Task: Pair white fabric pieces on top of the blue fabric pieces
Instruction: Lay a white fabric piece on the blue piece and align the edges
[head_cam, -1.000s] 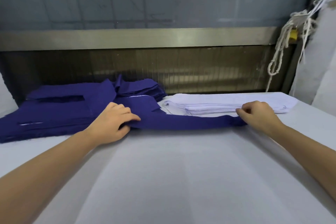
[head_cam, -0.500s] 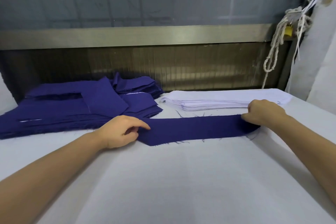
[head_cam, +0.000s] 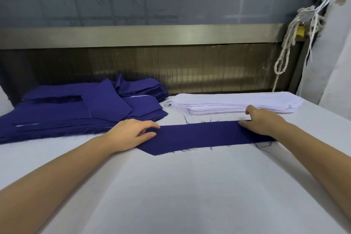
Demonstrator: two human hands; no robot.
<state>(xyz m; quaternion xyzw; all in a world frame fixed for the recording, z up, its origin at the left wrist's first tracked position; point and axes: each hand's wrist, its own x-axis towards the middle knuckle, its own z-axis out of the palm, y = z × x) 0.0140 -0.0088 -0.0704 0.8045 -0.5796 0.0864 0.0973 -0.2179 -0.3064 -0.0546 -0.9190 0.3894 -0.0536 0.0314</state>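
progress looks early: one blue fabric strip (head_cam: 199, 135) lies flat and alone on the white tabletop (head_cam: 180, 186), running left to right in front of both piles, with no white piece on it yet. stack of white fabric pieces (head_cam: 228, 104) sits just behind the strip on the right, neat and seemingly full, and the pile of blue fabric pieces (head_cam: 76, 112) sits behind on the left, thick and a little untidy. no finished pair shows anywhere, so by my reckoning nearly all the pairing is left: a white piece has to come off the stack onto this strip, then the same again for the rest.

left hand (head_cam: 131, 133) is at the strip's left end, its grip narrow, thumb and curled fingers closed on the cloth there. right hand (head_cam: 264, 121) covers the right end with bent fingers down on the cloth and the thumb raised toward the white stack; whether that grip pinches or only presses, i cannot tell. loose blue threads (head_cam: 190, 118) lie between strip and white stack
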